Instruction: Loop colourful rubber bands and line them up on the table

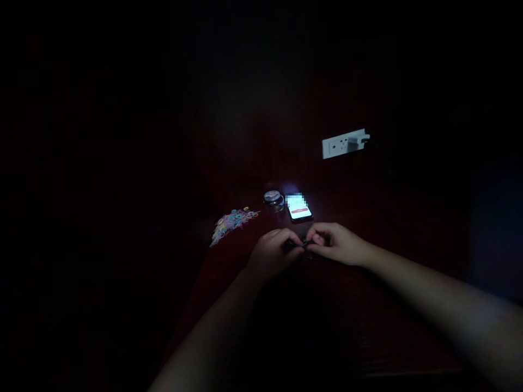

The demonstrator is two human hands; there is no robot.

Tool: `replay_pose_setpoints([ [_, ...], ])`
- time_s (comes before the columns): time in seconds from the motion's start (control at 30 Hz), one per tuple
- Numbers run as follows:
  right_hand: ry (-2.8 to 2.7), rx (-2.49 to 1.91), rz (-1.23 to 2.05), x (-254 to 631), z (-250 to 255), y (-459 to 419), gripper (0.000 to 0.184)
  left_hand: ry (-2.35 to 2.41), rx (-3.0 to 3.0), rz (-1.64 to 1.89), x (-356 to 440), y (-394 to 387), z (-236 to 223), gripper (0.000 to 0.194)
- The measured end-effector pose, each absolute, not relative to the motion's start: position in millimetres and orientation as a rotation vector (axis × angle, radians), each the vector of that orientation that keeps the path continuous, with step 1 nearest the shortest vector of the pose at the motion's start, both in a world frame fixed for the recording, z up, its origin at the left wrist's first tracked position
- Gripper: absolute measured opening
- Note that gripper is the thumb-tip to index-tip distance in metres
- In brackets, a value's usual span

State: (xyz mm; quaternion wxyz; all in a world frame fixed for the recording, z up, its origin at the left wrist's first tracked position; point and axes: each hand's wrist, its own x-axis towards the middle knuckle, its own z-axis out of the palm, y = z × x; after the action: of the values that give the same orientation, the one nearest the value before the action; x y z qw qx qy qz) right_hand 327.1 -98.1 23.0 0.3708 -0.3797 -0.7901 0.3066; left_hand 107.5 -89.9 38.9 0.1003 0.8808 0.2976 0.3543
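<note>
The scene is very dark. My left hand [272, 251] and my right hand [333, 242] meet over a dark reddish table [388, 326], both with fingers curled. Between their fingertips they pinch a small dark thing [303, 246] that I cannot make out. A lit phone [299, 208] lies face up just beyond the hands. A heap of small coloured rubber bands [232, 222] lies to the left of my left hand.
A small round glass jar [273, 199] stands left of the phone. A white wall socket [342, 144] with a white plug in it sits on the dark wall behind. Everything else is in darkness.
</note>
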Motion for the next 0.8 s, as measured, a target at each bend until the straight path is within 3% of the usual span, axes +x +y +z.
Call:
replay_pose_setpoints([
  [0.8,-2.06,-0.951,0.722,325.1,27.3,-102.3,0.018,0.847,2.583,0.996,108.4,-92.7,42.7,0.019],
])
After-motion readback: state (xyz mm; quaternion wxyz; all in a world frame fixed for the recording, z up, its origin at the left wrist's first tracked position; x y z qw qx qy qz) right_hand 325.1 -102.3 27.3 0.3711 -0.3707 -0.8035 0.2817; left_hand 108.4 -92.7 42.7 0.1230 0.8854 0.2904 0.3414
